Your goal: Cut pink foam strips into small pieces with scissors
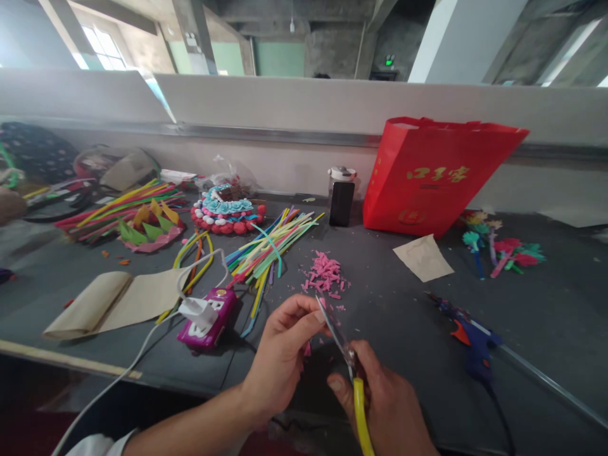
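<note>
My right hand (387,396) is wrapped round the yellow handle of a pair of scissors (361,411), whose blades point up and to the left. The fingertips of my left hand (278,358) pinch a pink strip (322,302), with its end beside the blades. Most of the strip is hidden by the fingers, though some pink shows below them. Just beyond both hands lies a loose heap of small cut pink pieces (325,271), with crumbs scattered around it on the dark table (380,304).
Left of my hands are a purple power strip (223,323) with a white plug, brown paper (147,294) and coloured strips (270,247). A blue glue gun (475,345) lies right. Behind stand a bottle (335,174), a phone (341,204) and a red bag (422,177).
</note>
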Tool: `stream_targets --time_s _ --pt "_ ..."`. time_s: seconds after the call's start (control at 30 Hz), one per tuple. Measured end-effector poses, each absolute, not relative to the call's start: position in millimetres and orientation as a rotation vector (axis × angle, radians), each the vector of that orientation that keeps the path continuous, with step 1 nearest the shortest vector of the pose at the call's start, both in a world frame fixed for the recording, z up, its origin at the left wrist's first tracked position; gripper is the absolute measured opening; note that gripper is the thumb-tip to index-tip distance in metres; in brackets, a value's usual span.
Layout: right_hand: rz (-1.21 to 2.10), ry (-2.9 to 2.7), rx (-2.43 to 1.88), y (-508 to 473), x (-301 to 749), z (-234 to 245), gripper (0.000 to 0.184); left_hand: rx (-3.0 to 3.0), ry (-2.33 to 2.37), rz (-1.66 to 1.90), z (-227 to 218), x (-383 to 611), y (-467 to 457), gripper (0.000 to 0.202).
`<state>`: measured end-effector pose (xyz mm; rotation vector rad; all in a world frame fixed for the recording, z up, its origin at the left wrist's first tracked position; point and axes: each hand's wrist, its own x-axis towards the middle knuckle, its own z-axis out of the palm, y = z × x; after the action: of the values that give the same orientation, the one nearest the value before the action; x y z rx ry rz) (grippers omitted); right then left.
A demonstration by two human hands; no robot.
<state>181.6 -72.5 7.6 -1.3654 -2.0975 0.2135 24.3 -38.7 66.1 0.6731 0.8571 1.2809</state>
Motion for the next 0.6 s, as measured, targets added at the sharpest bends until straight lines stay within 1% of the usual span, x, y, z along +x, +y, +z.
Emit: stream_targets --time_s 0.13,0.4,0.6 --pt "0.248 -2.08 -1.351 -72.6 181.5 4.8 0.029 0.669 0.839 1.282 63.5 24.3 -40.0 0.01" --pt "0.273 -2.066 -1.401 -74.8 182.1 4.9 0.032 0.671 0.841 1.281 67.5 23.6 -38.9 0.009" --pt "0.409 -2.036 -1.361 -75.1 182.1 0.3 0.029 0.695 0.85 1.28 65.7 23.3 -38.5 0.008"
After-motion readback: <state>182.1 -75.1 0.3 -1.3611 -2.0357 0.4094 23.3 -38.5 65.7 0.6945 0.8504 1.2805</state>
